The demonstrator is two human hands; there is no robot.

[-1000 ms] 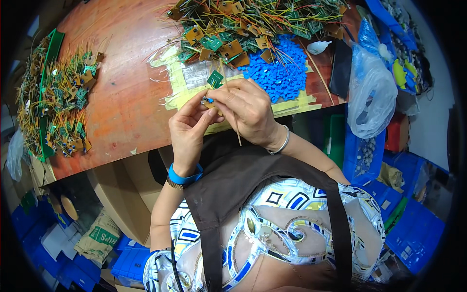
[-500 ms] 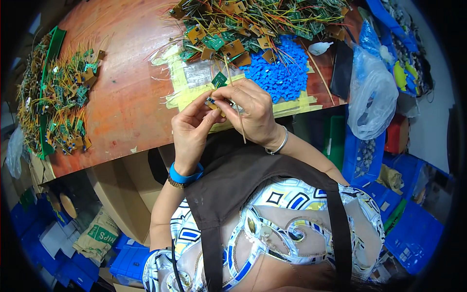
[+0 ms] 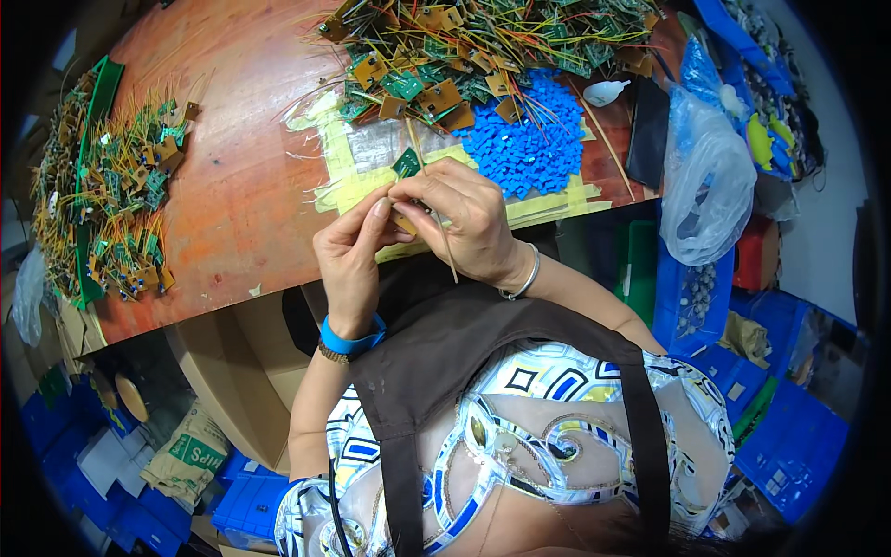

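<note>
My left hand [image 3: 353,246] is closed, its thumb and forefinger pinching a small circuit board [image 3: 406,222] whose tan part shows between my hands. My right hand [image 3: 464,218] is closed too, fingertips meeting the left ones at the board. A thin wooden stick [image 3: 446,246] runs through my right hand, its lower end sticking out below the palm. Just beyond my fingertips shows a small green circuit board [image 3: 406,163]; whether wires join it to the tan one is hidden. Beside my right hand lies a heap of small blue plastic pieces [image 3: 529,139].
Wired circuit boards [image 3: 483,46] pile up at the table's far side; more lie at the left along a green divider [image 3: 99,176]. Yellow tape [image 3: 357,190] marks the work spot. A white dropper bottle [image 3: 606,92], another stick [image 3: 608,148] and a plastic bag [image 3: 710,186] are at the right.
Both hands have shifted slightly left and nearer to me, with the boards and the stick. My fingertips have drawn closer together, covering more of the tan board.
</note>
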